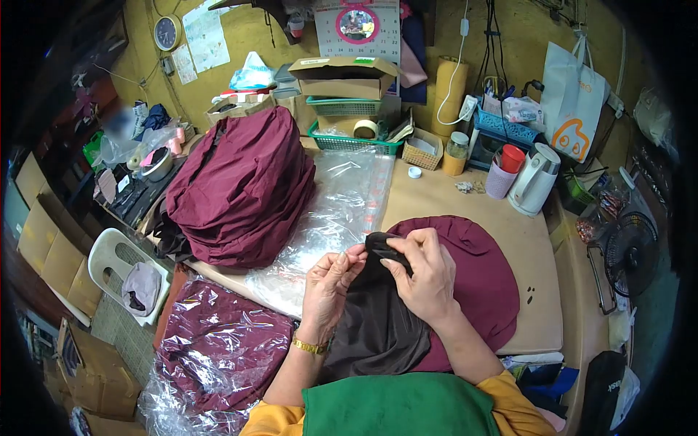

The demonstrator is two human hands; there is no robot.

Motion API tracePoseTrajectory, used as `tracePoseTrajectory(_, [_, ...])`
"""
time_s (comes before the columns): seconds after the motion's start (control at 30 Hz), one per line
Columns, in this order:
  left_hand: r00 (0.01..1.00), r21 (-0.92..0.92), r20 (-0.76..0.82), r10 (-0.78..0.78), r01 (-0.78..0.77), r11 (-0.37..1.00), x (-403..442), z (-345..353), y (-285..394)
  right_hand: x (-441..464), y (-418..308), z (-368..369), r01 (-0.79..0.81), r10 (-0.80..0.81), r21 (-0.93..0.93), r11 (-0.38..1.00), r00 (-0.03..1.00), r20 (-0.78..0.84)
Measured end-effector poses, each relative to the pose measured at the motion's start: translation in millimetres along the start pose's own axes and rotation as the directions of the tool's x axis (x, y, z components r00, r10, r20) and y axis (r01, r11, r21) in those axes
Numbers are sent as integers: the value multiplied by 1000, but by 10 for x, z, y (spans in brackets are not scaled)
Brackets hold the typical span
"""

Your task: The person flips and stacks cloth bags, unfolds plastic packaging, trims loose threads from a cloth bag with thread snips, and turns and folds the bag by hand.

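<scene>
A piece of thin black fabric (382, 320) hangs from my hands over the table edge toward my lap. My right hand (429, 272) pinches its gathered upper end between thumb and fingers. My left hand (333, 282) is closed in a pinch right at the left edge of that gathered end; what lies between its fingertips is too small to make out. Under and to the right of the black fabric, a round maroon fabric piece (480, 283) with a gathered rim lies on the table. Part of it is hidden by my right hand and forearm.
A tall pile of maroon fabric (240, 189) stands at the left, beside clear plastic bags (342, 189). Plastic-wrapped maroon fabric (218, 349) lies front left. At the back are green baskets (349, 138), a jar (456, 154), a cup (502, 174) and an electric kettle (534, 182).
</scene>
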State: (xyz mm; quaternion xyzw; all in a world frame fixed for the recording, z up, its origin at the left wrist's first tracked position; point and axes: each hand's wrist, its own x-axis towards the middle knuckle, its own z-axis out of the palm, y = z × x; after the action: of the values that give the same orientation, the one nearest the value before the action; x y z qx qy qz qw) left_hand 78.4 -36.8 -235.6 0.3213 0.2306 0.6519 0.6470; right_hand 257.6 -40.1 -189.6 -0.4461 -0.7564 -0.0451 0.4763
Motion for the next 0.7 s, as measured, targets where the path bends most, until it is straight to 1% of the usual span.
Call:
tracePoseTrajectory(0.03, [1000, 26, 14, -1, 0, 1000, -2, 20, 7, 26, -54, -27, 62, -63, -69, 996, 998, -23])
tracePoseTrajectory(0.07, [1000, 26, 16, 2, -3, 1000, -8, 43, 16, 47, -84, -38, 64, -66, -69, 996, 997, -26])
tracePoseTrajectory(0.13, [1000, 64, 1, -18, 18, 998, -35, 73, 24, 75, -125, -42, 169, -176, -150, 974, 984, -30])
tracePoseTrajectory(0.17, [1000, 65, 2, -16, 16, 998, -44, 79, 21, 91, -121, -20, 198, -208, -161, 967, 977, -48])
tracePoseTrajectory(0.23, [1000, 130, 2, 2, -2, 992, -59, 83, 20, 94, -115, -7, 214, -225, -171, 962, 973, -45])
tracePoseTrajectory(0.27, [1000, 130, 3, 5, -5, 991, -68, 81, 22, 96, -112, -2, 229, -239, -181, 957, 970, -40])
tracePoseTrajectory(0.33, [999, 227, 11, 34, -36, 973, -85, 80, 21, 101, -96, 12, 237, -250, -185, 954, 967, -48])
tracePoseTrajectory(0.37, [999, 227, 13, 35, -37, 973, -91, 81, 24, 102, -89, 20, 244, -258, -189, 951, 965, -55])
tracePoseTrajectory(0.43, [994, 331, 71, 89, -108, 937, -108, 85, 33, 93, -67, 26, 239, -254, -160, 958, 964, -81])
tracePoseTrajectory(0.47, [993, 332, 72, 89, -108, 937, -121, 92, 35, 89, -58, 24, 236, -250, -131, 963, 962, -105])
tracePoseTrajectory(0.5, [989, 375, 99, 109, -139, 917, -134, 103, 36, 97, -51, 23, 237, -251, -132, 963, 962, -106])
tracePoseTrajectory(0.53, [984, 416, 126, 128, -169, 893, -141, 108, 36, 114, -43, 22, 141, -137, 31, 990, 985, -110])
tracePoseTrajectory(0.57, [984, 417, 125, 127, -168, 893, -143, 105, 37, 129, -32, 20, 38, -20, 193, 980, 995, -94])
tracePoseTrajectory(0.6, [983, 388, 146, 108, -157, 908, -147, 101, 34, 140, 15, 36, 37, -19, 194, 980, 996, -92])
tracePoseTrajectory(0.63, [982, 358, 166, 89, -144, 922, -153, 100, 30, 144, 111, 76, -84, 67, 303, 949, 996, 64])
tracePoseTrajectory(0.67, [983, 358, 164, 85, -140, 923, -166, 109, 39, 134, 218, 117, -217, 135, 387, 896, 965, 226])
tracePoseTrajectory(0.7, [990, 377, 130, 53, -99, 921, -177, 122, 65, 123, 322, 150, -337, 181, 450, 827, 917, 355])
